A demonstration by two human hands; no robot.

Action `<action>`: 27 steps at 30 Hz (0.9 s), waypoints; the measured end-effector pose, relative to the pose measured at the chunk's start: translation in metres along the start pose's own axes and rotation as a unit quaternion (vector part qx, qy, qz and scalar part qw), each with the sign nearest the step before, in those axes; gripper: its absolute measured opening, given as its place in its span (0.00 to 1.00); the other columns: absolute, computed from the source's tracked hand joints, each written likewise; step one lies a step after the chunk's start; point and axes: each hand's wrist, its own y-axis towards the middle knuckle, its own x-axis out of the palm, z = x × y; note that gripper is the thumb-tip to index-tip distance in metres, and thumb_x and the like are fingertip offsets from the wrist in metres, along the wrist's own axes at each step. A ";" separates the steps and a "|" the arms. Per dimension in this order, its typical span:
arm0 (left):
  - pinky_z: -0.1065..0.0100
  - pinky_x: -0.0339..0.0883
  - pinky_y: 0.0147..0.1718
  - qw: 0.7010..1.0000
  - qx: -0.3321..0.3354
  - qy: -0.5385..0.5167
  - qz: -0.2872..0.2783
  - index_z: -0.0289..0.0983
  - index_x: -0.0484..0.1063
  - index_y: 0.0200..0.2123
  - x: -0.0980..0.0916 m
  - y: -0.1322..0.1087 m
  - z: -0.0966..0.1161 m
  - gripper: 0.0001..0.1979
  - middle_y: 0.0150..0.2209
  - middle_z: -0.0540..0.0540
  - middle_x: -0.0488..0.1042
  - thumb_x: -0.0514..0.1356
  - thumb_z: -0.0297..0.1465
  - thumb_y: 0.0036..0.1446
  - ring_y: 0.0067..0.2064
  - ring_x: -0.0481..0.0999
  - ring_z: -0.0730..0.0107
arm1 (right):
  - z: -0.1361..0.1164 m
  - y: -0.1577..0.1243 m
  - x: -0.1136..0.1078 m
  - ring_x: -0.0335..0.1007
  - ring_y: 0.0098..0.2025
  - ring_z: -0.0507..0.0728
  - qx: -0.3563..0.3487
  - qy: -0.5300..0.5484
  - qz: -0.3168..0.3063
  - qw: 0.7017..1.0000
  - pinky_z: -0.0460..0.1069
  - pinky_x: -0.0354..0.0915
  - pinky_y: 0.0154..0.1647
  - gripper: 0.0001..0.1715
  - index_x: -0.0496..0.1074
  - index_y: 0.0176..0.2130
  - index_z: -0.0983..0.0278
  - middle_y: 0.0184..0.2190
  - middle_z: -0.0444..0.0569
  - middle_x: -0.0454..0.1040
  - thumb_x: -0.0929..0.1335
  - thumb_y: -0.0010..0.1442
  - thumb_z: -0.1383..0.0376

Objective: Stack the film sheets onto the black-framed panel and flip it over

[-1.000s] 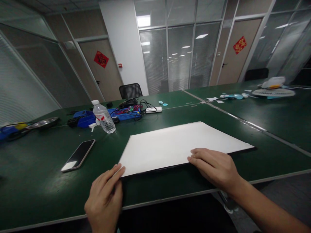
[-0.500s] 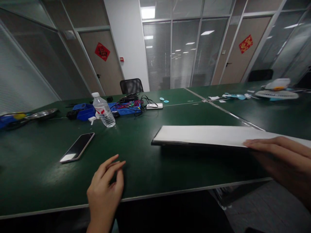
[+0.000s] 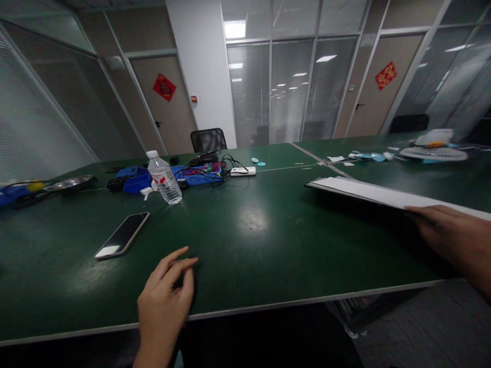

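Observation:
My right hand (image 3: 456,243) grips the near long edge of a thin, flat white board (image 3: 383,194) with a dark edge and underside. It is tilted and held above the green table, its right part running out of the picture. Nothing is in my left hand (image 3: 166,286), which rests at the table's front edge with its fingers loosely bent and apart. Beyond it to the left lies a phone (image 3: 125,235), dark screen up. Farther back stands a clear water bottle (image 3: 164,179) with a white cap.
On the green table (image 3: 245,255), blue trays (image 3: 201,175) hold tangled wires beside a white power strip (image 3: 243,171). A metal pan (image 3: 71,183) lies at the left. Paper scraps and a white fan-like object (image 3: 433,153) are at the far right. A chair (image 3: 209,139) stands behind.
My right hand has carried the white board to the right, and it now slants more. My left hand, the phone and the bottle have stayed in place.

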 end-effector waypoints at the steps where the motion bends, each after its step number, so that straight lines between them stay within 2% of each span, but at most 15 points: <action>1: 0.64 0.79 0.39 1.000 0.000 0.002 -0.003 0.43 0.84 0.38 0.000 0.000 0.000 0.11 0.51 0.46 0.84 0.60 0.35 0.67 0.43 0.86 0.61 | 0.002 0.001 0.004 0.68 0.24 0.58 -0.011 -0.033 -0.020 0.999 0.51 0.45 0.21 0.20 0.87 0.50 0.53 0.46 0.51 0.86 0.71 0.61 0.55; 3: 0.64 0.79 0.38 1.000 -0.002 0.007 -0.009 0.44 0.84 0.38 0.000 0.001 0.000 0.11 0.52 0.46 0.84 0.60 0.35 0.67 0.44 0.86 0.61 | 0.008 0.004 0.014 0.70 0.26 0.59 -0.029 -0.084 -0.056 0.994 0.52 0.46 0.22 0.21 0.85 0.54 0.54 0.47 0.53 0.86 0.70 0.64 0.56; 8: 0.65 0.78 0.34 1.000 -0.006 0.007 -0.010 0.44 0.84 0.37 0.000 0.002 0.002 0.11 0.52 0.46 0.84 0.60 0.36 0.66 0.42 0.86 0.62 | 0.032 0.009 0.034 0.77 0.29 0.61 -0.072 -0.101 -0.084 0.989 0.53 0.51 0.26 0.22 0.84 0.56 0.52 0.48 0.55 0.85 0.67 0.69 0.53; 11: 0.66 0.77 0.33 1.000 -0.005 0.009 -0.009 0.44 0.84 0.37 0.000 0.003 0.002 0.11 0.51 0.46 0.84 0.60 0.36 0.66 0.42 0.86 0.62 | 0.035 0.010 0.034 0.78 0.31 0.60 -0.116 -0.099 -0.062 0.986 0.52 0.52 0.25 0.21 0.84 0.55 0.51 0.47 0.53 0.85 0.67 0.70 0.54; 14: 0.66 0.77 0.32 1.000 -0.005 0.009 -0.003 0.44 0.84 0.37 0.001 0.002 0.001 0.11 0.51 0.46 0.85 0.60 0.36 0.66 0.41 0.86 0.62 | 0.025 0.012 0.023 0.80 0.38 0.60 -0.155 -0.083 -0.017 0.984 0.50 0.55 0.24 0.19 0.83 0.54 0.52 0.56 0.51 0.82 0.67 0.70 0.58; 16: 0.65 0.77 0.33 1.000 -0.006 0.006 -0.001 0.44 0.84 0.38 0.001 0.002 0.000 0.11 0.51 0.46 0.84 0.60 0.36 0.66 0.41 0.86 0.62 | 0.018 0.013 0.016 0.79 0.42 0.60 -0.173 -0.073 -0.001 0.982 0.49 0.58 0.25 0.17 0.84 0.51 0.54 0.55 0.52 0.81 0.67 0.70 0.61; 19: 0.65 0.77 0.34 1.000 -0.005 0.005 0.000 0.44 0.84 0.38 0.001 0.002 -0.001 0.11 0.51 0.46 0.84 0.60 0.35 0.66 0.41 0.86 0.62 | 0.012 0.013 0.012 0.78 0.41 0.60 -0.166 -0.055 0.013 0.985 0.50 0.61 0.27 0.15 0.85 0.46 0.57 0.47 0.54 0.83 0.67 0.68 0.61; 22: 0.67 0.76 0.31 1.000 -0.004 0.004 0.001 0.44 0.84 0.38 0.001 0.001 -0.002 0.11 0.52 0.47 0.84 0.60 0.35 0.66 0.40 0.85 0.63 | 0.010 0.011 0.016 0.78 0.38 0.61 -0.139 -0.044 0.023 0.989 0.51 0.59 0.26 0.18 0.85 0.47 0.58 0.48 0.52 0.84 0.66 0.68 0.58; 25: 0.67 0.76 0.32 1.000 0.001 0.004 0.001 0.44 0.84 0.38 0.001 0.000 -0.003 0.11 0.52 0.46 0.84 0.60 0.35 0.66 0.41 0.85 0.64 | 0.011 0.012 0.021 0.78 0.37 0.61 -0.137 -0.051 0.009 0.989 0.51 0.59 0.27 0.21 0.85 0.50 0.58 0.50 0.52 0.84 0.66 0.68 0.56; 27: 0.67 0.76 0.33 1.000 0.007 0.003 0.002 0.44 0.84 0.38 0.000 0.000 -0.003 0.11 0.51 0.46 0.84 0.60 0.35 0.66 0.41 0.85 0.63 | 0.011 0.018 0.023 0.78 0.35 0.62 -0.125 -0.070 -0.012 0.990 0.52 0.57 0.26 0.22 0.86 0.49 0.58 0.47 0.54 0.85 0.66 0.67 0.54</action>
